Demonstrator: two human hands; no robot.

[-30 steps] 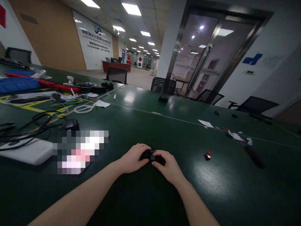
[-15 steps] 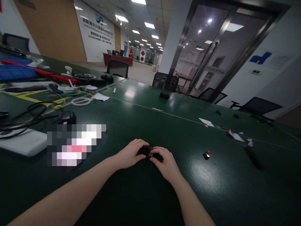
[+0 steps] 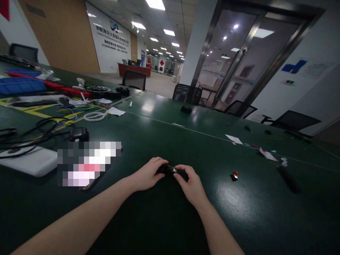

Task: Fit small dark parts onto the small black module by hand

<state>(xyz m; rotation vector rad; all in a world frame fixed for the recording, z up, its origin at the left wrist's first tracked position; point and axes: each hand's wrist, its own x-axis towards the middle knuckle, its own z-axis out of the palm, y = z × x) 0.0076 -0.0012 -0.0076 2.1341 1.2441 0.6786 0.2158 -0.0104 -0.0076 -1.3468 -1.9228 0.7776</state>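
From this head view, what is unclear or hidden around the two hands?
- Small black part: mostly covered by the left hand and right hand; its shape is unclear.
- Item left of the hands: pixelated, cannot be identified.
- Small red piece on the green table: too small to identify.
- Both elbows: cut off by the bottom edge.

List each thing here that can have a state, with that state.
left hand: closed on the small black part.
right hand: fingers pinching the same part.
small black part: held between both hands, low over the green table.
glass door: looks shut.
white cable coil: coiled, lying flat.
red-topped piece: alone on the table, untouched.
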